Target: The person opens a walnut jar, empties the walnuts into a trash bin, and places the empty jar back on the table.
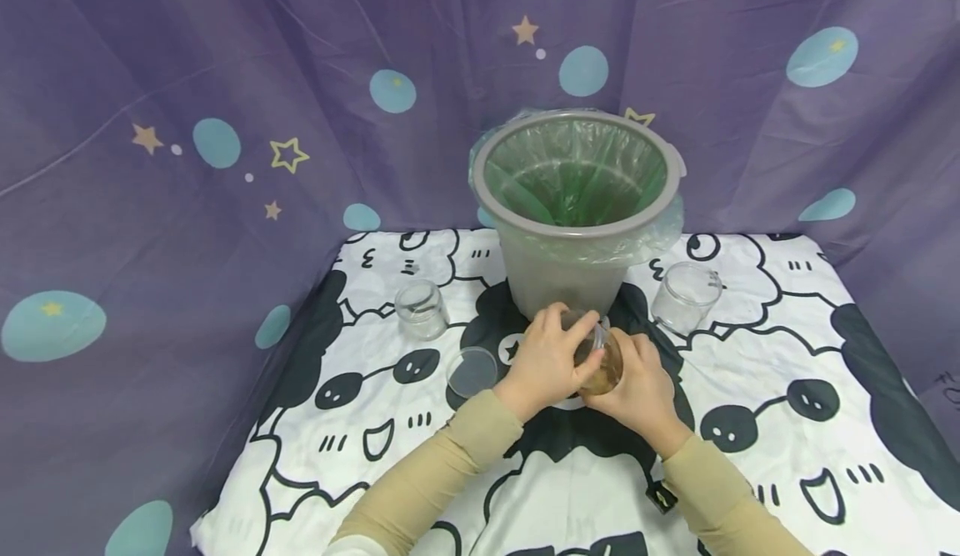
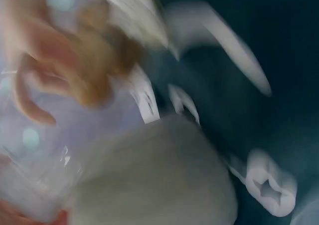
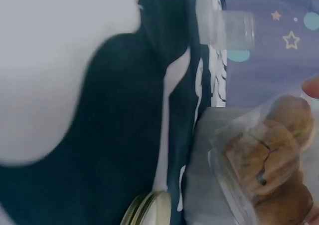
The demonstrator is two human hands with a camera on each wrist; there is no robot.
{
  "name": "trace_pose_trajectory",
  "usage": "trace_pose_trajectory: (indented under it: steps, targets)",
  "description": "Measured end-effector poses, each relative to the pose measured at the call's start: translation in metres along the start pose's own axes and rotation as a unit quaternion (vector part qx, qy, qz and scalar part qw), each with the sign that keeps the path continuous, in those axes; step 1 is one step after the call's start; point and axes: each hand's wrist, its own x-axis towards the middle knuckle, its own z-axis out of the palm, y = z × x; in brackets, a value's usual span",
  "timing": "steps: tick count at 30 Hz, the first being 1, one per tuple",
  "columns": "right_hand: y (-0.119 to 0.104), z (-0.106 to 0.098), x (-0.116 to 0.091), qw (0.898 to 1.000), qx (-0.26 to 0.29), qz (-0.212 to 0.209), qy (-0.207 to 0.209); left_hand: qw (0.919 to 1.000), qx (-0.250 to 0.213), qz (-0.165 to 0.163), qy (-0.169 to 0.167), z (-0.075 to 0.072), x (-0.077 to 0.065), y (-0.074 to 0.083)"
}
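A clear jar [image 1: 609, 370] with brown lumps inside is held low in front of the bin, between both hands. My right hand [image 1: 640, 381] grips its body from the right. From the left, my left hand [image 1: 551, 363] has thumb and curled fingers around its rim end. Through the clear wall in the right wrist view, rounded brown lumps [image 3: 264, 155] show, with a thin dark branching mark across them. The left wrist view is badly blurred; brown lumps [image 2: 99, 55] appear there beside fingers.
A grey bin [image 1: 558, 277] lined with a green bag stands just beyond my hands. One glass jar [image 1: 422, 313] is at the left, another [image 1: 686, 298] at the right. Nearer lies a round lid-like disc [image 1: 472, 371]. The right wrist view shows a gold-edged lid [image 3: 147, 210].
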Motion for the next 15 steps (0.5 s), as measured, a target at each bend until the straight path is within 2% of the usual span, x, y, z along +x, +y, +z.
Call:
trace_pose_trajectory:
  steps: [2,3,7,12,15]
  targets:
    - [-0.002,0.002,0.002,1.0,-0.004,-0.006,0.021,0.9991,-0.015,-0.04,0.0,-0.001,0.001,0.001]
    - [-0.003,0.002,0.003,1.0,-0.003,-0.009,0.028,0.9986,-0.019,-0.049,0.0,-0.002,0.002,0.001]
    - [-0.004,0.001,0.004,1.0,0.0,-0.011,0.029,0.9982,-0.017,-0.056,-0.015,-0.005,0.004,0.0]
    - [-0.003,-0.003,0.004,1.0,-0.009,-0.006,-0.008,0.9915,-0.05,-0.074,-0.095,-0.013,0.003,-0.001]
    - [0.0,-0.005,0.004,1.0,-0.004,-0.019,-0.021,0.9855,-0.097,-0.05,-0.129,-0.018,0.001,-0.008]
